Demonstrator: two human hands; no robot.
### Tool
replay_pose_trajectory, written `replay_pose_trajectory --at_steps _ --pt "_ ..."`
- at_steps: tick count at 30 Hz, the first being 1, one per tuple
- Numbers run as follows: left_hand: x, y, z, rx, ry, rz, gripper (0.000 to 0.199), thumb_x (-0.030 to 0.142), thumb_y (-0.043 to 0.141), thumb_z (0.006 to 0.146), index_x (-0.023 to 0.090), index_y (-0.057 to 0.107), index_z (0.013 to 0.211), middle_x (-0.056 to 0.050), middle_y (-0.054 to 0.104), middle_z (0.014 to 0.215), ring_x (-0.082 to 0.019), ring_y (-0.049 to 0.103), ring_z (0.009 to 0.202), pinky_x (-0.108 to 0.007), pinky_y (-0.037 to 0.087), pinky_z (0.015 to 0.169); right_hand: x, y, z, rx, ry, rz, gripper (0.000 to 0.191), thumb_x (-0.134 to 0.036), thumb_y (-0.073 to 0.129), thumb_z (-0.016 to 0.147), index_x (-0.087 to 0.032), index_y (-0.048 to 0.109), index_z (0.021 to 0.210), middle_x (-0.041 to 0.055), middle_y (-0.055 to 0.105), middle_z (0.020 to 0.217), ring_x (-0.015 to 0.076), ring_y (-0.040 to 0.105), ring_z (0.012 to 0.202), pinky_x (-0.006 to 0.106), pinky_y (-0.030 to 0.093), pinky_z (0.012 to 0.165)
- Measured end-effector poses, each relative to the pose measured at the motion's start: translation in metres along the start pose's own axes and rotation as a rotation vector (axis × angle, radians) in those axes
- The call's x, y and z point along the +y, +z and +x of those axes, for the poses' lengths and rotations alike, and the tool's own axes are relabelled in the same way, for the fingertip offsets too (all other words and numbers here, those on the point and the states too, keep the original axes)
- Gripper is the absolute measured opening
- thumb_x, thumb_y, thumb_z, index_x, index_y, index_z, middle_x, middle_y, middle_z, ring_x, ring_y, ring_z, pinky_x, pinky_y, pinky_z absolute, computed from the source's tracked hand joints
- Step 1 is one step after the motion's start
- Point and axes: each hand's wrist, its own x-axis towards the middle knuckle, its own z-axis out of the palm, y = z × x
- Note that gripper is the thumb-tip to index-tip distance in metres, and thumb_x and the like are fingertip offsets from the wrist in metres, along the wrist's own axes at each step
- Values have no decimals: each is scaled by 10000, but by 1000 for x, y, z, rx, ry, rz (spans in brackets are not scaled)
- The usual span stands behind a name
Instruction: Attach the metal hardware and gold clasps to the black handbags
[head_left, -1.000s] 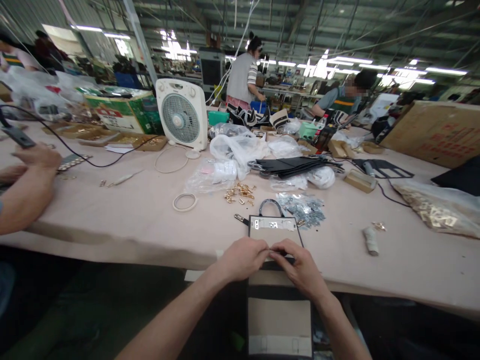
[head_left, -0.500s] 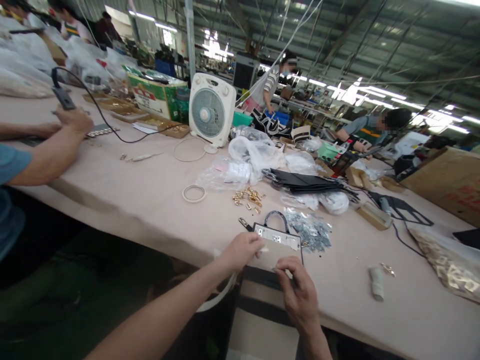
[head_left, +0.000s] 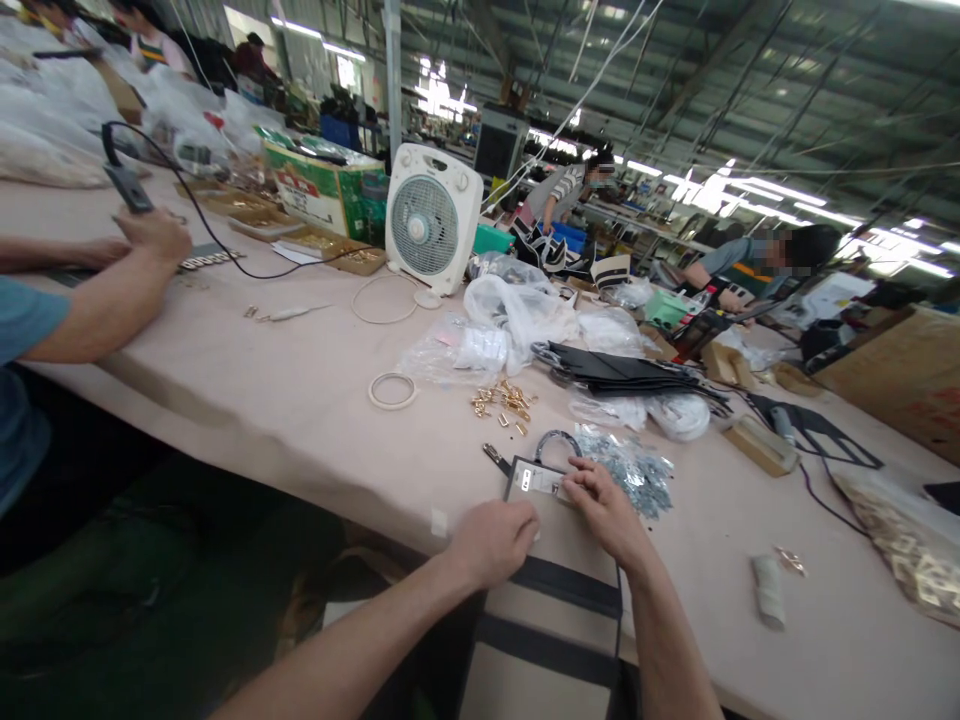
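A flat handbag piece [head_left: 559,530], beige with black bands and a dark looped handle [head_left: 557,447], lies across the table's front edge and hangs down. My left hand [head_left: 495,542] is closed over its left side, with a small white scrap [head_left: 535,534] at the fingertips. My right hand [head_left: 606,508] lies on the upper right part, its fingers a little apart and touching the pale strip below the handle. A metal plate [head_left: 527,480] shows at that strip's left end. A dark strap with a metal end [head_left: 495,457] sticks out at the left corner.
Gold fittings [head_left: 504,402], a tape ring [head_left: 391,391] and silvery pieces [head_left: 630,470] lie beyond the bag. Farther back are a fan [head_left: 431,220], plastic bags [head_left: 517,315] and black panels [head_left: 622,370]. At left, a co-worker's hand [head_left: 154,240] holds a corded tool.
My right hand has moved up from the bag's lower middle and its fingers have spread onto the pale strip. My left hand has come slightly down, its fingers curled. The view has shifted a little.
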Motion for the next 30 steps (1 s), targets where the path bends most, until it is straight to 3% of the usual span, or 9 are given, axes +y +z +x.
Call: replay_pose_trajectory --at_steps 19,23,25,28,30 --pt "-1 2 -3 11 19 7 314 436 402 1067 281 674 1038 -46 763 974 -250 709 918 -312 479 779 10 17 1 99 -25 -44 246 -439 645 940 -250 801 925 124 653 1294 317 605 1259 535 430 1136" --pt "0 2 -3 10 28 19 317 417 394 1069 266 667 1010 -54 760 950 -253 710 897 -314 474 759 10 17 -1 84 -61 -27 212 -435 719 896 -257 794 984 121 638 1366 323 580 1311 556 400 1171" --pt "1 2 -3 10 29 20 315 410 399 1066 261 666 989 -54 757 931 -250 707 881 -312 473 749 11 16 -2 82 -67 -21 259 -441 737 883 -260 784 1062 116 630 1407 323 564 1341 560 380 1192" --pt "3 -1 -3 11 29 -7 310 404 414 1061 261 676 976 -45 755 915 -239 701 878 -304 479 761 12 15 -2 87 -21 -7 508 -466 747 867 -272 680 1331 111 631 1429 316 576 1331 551 435 1148" --pt "5 -4 -2 4 30 -65 305 399 429 1057 269 696 990 -29 758 900 -223 696 871 -295 487 781 13 14 0 82 -3 6 554 -487 738 872 -269 650 1374 108 653 1399 309 594 1304 532 465 1119"
